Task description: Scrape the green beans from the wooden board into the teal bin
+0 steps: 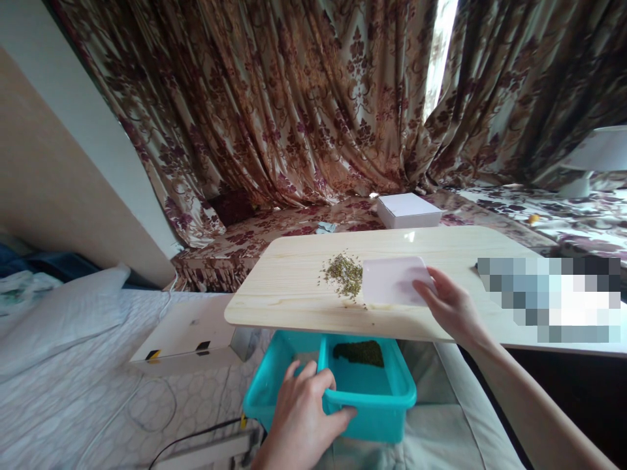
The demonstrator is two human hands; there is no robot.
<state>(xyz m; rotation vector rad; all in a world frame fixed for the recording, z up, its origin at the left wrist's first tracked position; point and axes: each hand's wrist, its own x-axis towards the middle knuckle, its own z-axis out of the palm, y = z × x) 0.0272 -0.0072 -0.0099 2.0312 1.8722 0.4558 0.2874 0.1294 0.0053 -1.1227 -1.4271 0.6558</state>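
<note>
My right hand (450,303) grips a thin white plastic scraper (392,281) by its right end. The scraper's left edge meets a scattered heap of small green beans (343,274) on the light wooden tabletop (274,297). Below the table's near edge is a teal two-compartment bin (367,398). My left hand (308,405) holds this bin at its front, with the fingers over the rim by the divider and the thumb against the front wall. More green beans (360,353) lie at the far side of the bin's right compartment. My hand partly hides the left compartment.
A white box (409,210) stands behind the table. A blurred-out object (553,297) lies at the table's right. To the left, a white carton (189,329) and cables rest on the bed (98,391). Patterned curtains (294,98) hang behind.
</note>
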